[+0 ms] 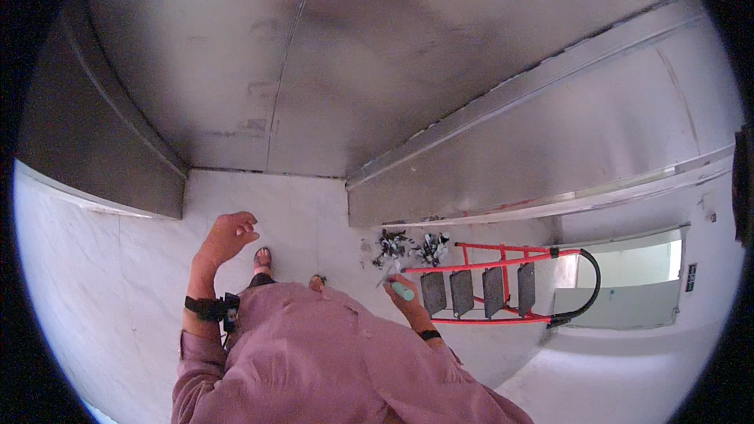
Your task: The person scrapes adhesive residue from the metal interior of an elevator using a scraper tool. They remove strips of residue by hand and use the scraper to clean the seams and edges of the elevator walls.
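Observation:
My left hand (pixel 228 235) is raised in front of me at the left, fingers loosely curled, with nothing visible in it. A black strap with a small device (pixel 228 310) circles that forearm. Low on the right, my right hand (pixel 408 306) grips a tool by its green handle (pixel 402 290). A thin, light blade (pixel 386 275) seems to extend from the handle, though it is too blurred to name the tool exactly. Before me stand two closed metal door panels (pixel 277 82) with a vertical seam between them and faint smudges on their surface.
Metal side jambs (pixel 471 147) flank the panels. To my right stands a red step ladder (pixel 500 259) with dark treads. Two piles of crumpled scraps (pixel 433 247) lie on the pale floor (pixel 265 200) beside its foot. Farther right is a wall opening (pixel 624 265).

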Motion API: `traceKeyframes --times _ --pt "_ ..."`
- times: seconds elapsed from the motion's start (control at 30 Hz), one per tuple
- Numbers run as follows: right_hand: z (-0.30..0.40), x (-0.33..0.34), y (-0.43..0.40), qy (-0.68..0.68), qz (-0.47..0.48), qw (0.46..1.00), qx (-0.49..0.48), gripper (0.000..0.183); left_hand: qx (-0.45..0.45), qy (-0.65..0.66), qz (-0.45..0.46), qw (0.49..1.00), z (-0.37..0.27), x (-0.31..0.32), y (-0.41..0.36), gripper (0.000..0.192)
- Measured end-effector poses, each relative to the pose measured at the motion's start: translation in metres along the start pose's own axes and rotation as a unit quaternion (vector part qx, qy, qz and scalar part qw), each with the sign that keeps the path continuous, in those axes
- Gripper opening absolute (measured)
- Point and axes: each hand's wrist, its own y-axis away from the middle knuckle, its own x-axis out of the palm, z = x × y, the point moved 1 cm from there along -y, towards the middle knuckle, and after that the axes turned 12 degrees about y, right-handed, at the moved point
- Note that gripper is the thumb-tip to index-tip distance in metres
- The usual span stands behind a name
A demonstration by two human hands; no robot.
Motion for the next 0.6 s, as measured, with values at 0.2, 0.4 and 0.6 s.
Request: traceKeyframes --times 0.2,0.4,0.6 --pt "0.069 -0.039 -0.029 0.096 -0.107 0.989 -0.018 0.033 0.054 0.046 0.016 0.997 0.017 -0.027 -0.034 0.024" --pt "0.123 -0.092 -0.048 0.112 -0.15 0.982 0.005 0.033 0.07 0.055 0.062 0.994 0.013 -0.025 -0.066 0.023" --pt "0.151 -0.116 -0.068 0.085 -0.187 0.979 -0.013 0.031 0.09 0.052 0.127 0.986 -0.009 -0.005 -0.08 0.016"
